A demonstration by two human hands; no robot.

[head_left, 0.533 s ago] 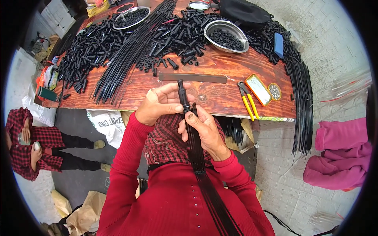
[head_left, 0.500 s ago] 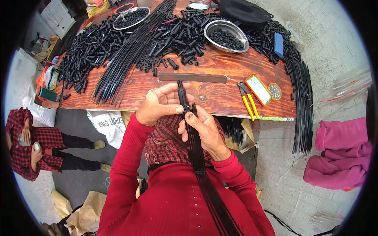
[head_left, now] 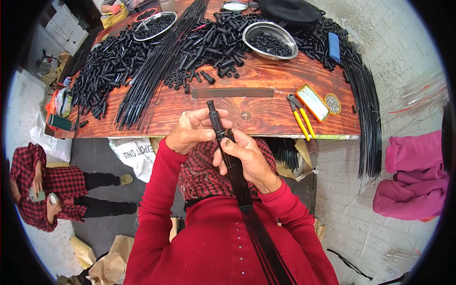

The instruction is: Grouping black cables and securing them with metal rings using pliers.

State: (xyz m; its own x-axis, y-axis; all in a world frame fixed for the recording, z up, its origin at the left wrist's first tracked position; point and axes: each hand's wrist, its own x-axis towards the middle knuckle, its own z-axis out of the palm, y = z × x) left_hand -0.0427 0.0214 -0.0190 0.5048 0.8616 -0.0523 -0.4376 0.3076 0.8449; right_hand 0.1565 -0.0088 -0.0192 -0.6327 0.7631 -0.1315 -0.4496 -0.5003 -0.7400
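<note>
Between the thumb and fingers of my left hand [head_left: 186, 135] is a black tubular plastic piece [head_left: 214, 116], narrow at its top end and tilted slightly left. My right hand [head_left: 247, 151] grips a bundle of thin black rods [head_left: 240, 187] just below that piece, thumb lying across the front. The two meet between my thumbs, where thin bands or wires wrap around; the exact join is too small to make out. From there the rods run down over my red top, tied again lower by a dark band [head_left: 246, 207].
On the wooden table [head_left: 266, 121] lie yellow-handled pliers [head_left: 301, 121], an orange-rimmed tray [head_left: 313, 103] of thin pins, a dark flat strip [head_left: 232, 92], heaped black tubes [head_left: 102, 71], a steel bowl [head_left: 293, 50] of small rings and a long rod bundle [head_left: 147, 80]. A co-worker [head_left: 52, 185] stands at left.
The tubular piece leans a little more to the left. Both hands keep their hold. The whole view has shifted slightly, and the co-worker appears a little lower and further right.
</note>
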